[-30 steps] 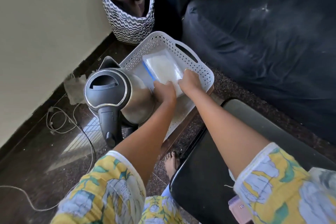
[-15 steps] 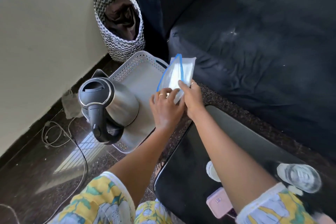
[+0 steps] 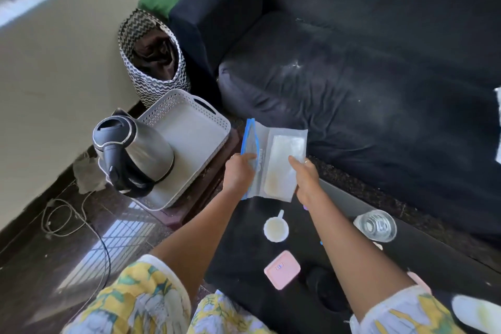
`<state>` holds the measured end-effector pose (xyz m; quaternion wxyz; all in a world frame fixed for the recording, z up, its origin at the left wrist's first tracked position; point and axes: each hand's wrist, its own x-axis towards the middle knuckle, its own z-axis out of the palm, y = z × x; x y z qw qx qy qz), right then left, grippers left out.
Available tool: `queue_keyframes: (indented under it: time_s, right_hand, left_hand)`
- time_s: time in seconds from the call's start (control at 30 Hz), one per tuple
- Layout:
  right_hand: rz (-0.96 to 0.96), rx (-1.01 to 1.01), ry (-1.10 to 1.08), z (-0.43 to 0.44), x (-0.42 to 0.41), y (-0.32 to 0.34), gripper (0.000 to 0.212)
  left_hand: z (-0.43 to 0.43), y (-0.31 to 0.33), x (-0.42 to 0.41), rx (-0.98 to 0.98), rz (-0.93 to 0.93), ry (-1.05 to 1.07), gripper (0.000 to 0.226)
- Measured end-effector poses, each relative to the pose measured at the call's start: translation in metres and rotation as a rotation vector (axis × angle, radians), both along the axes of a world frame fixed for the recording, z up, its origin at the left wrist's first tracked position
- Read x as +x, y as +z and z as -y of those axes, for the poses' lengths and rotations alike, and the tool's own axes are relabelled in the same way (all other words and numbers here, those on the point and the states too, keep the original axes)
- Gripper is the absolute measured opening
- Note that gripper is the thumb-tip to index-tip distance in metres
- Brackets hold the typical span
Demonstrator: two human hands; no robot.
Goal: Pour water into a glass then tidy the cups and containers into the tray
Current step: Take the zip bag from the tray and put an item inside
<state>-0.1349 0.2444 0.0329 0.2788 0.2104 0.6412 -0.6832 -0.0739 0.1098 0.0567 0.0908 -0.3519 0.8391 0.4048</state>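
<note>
**Both hands hold a zip bag above the black table**

Head view: the left hand (image 3: 240, 171) pinches the blue-zipped edge of a clear plastic zip bag (image 3: 273, 163) holding a pale, flat fill, and the right hand (image 3: 307, 179) grips the bag's other long side (fingers curled round the edge, thumb on top). The bag hangs in the air between the two hands, above the far edge of the glossy black table (image 3: 423, 257) and just right of the grey perforated plastic tray (image 3: 189, 127). The tray rests on a dark low stand on the floor, and a steel electric kettle with a black handle (image 3: 135, 152) stands in its near left part; the rest of the tray floor is bare. On the table lie a small white scoop-like cup with a short handle (image 3: 276, 228), a clear drinking glass (image 3: 375, 225) to its right, and a pink rectangular lidded container (image 3: 282, 269) nearer the person. A black-and-white zigzag fabric basket (image 3: 151, 81) sits beyond the tray, beside a dark sofa (image 3: 366, 68).
</note>
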Motion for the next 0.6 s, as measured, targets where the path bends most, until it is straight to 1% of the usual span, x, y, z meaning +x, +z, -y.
queue_keyframes:
  time_s: [0.07, 0.13, 0.17, 0.23, 0.27, 0.33, 0.4, 0.47, 0.5, 0.53, 0.6]
  right_hand:
    - [0.013, 0.138, 0.027, -0.02, 0.006, -0.009, 0.027]
    - [0.004, 0.325, 0.111, -0.035, 0.01, -0.017, 0.028]
    - [-0.024, 0.437, 0.177, -0.039, 0.012, -0.019, 0.035]
    - [-0.154, 0.645, 0.303, -0.042, 0.013, -0.016, 0.054]
    - [-0.228, 0.688, 0.333, -0.04, 0.014, -0.011, 0.063]
    - [-0.318, 0.633, 0.363, -0.032, 0.017, 0.006, 0.073]
    - [-0.342, 0.545, 0.41, -0.022, 0.02, 0.023, 0.083]
    - [-0.354, 0.534, 0.453, -0.015, 0.021, 0.036, 0.089]
    - [-0.39, 0.569, 0.474, -0.013, 0.021, 0.042, 0.086]
    - [-0.443, 0.621, 0.5, -0.013, 0.021, 0.046, 0.076]
    - [-0.549, 0.748, 0.544, -0.012, 0.025, 0.051, 0.043]
  left_hand:
    - [-0.011, 0.001, 0.006, 0.072, 0.001, 0.052, 0.045]
    - [-0.021, 0.0, 0.012, 0.104, -0.02, 0.081, 0.039]
    - [-0.025, 0.0, 0.014, 0.11, -0.032, 0.087, 0.035]
    - [-0.032, 0.0, 0.016, 0.092, -0.042, 0.078, 0.025]
    - [-0.035, 0.0, 0.015, 0.071, -0.043, 0.065, 0.022]
    - [-0.043, 0.003, 0.014, 0.008, -0.049, 0.018, 0.023]
    - [-0.051, 0.004, 0.014, -0.053, -0.071, -0.05, 0.034]
    - [-0.057, 0.007, 0.014, -0.125, -0.08, -0.131, 0.048]
    - [-0.059, 0.009, 0.014, -0.158, -0.079, -0.167, 0.052]
    - [-0.061, 0.011, 0.015, -0.188, -0.074, -0.194, 0.054]
    - [-0.063, 0.014, 0.016, -0.243, -0.042, -0.205, 0.047]
